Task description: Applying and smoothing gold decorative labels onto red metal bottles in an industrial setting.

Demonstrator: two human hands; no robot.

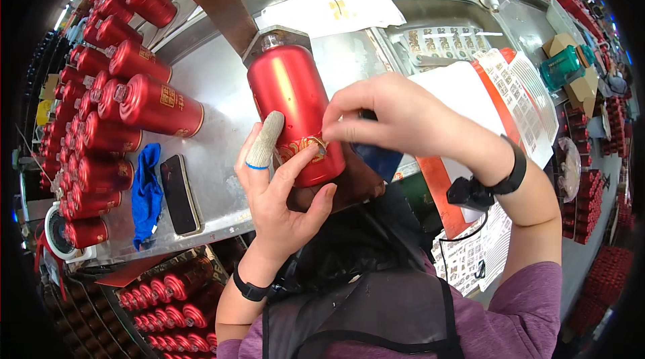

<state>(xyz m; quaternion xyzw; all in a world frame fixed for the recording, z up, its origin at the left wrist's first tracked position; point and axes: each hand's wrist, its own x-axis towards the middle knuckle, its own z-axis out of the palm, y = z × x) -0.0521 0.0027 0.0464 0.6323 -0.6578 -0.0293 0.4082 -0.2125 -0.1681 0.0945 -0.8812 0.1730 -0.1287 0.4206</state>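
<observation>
A shiny red metal bottle [287, 83] lies tilted in front of me, its neck end against a dark brown holder [250, 44]. Near its lower end is a gold patterned decal [302, 146]. My left hand [279, 194] lies against the bottle with fingers spread. One of its fingers wears a pale knitted cover with a blue rim, and another touches the decal. From the right, my right hand [390, 113] has thumb and fingertips pinched at the decal's right edge. The fingertips partly hide that edge.
Many red bottles [161, 105] stand on the left, beside a blue cloth [147, 191] and a phone [180, 194]. Decal sheets [447, 42] and white paper [450, 87] lie to the right. A teal jar [563, 68] stands farther right. Below the table's front edge are racked bottles [176, 315].
</observation>
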